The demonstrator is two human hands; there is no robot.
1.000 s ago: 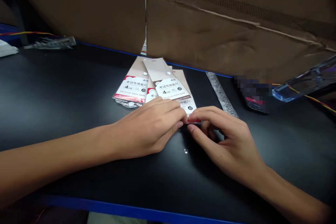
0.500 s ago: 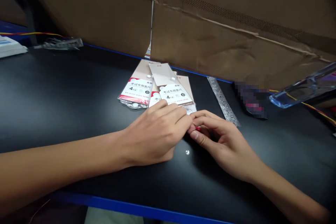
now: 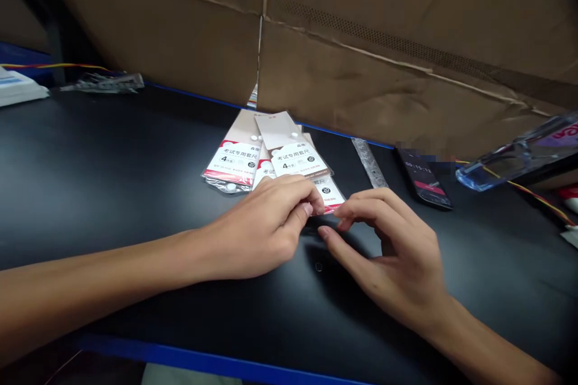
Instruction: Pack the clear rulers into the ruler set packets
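My left hand (image 3: 266, 231) rests at the front of the ruler-set packets, fingers curled and thumb pressed to them; what they hold, if anything, is hidden. To its right, my right hand (image 3: 392, 252) is open, thumb and index finger apart with nothing visible between them. Its fingertips are close to the red front corner of the lowest packet (image 3: 332, 192); I cannot tell if they touch. Several clear packets overlap in a fan, with a brown-labelled packet (image 3: 295, 159) on top and a red-labelled packet (image 3: 235, 159) at the left. A small clear round piece (image 3: 318, 266) lies between my wrists.
A clear ruler (image 3: 369, 162) and a phone (image 3: 424, 180) lie right of the packets. Farther right is a transparent plastic object (image 3: 492, 159) near a yellow-red cable. Cardboard (image 3: 352, 72) stands along the back. Crumpled clear plastic (image 3: 106, 82) and a white box (image 3: 20, 87) are far left.
My hands have drawn apart, and my right finger and thumb have opened. The small red thing between them no longer shows. The lowest packet's red front edge is now visible.
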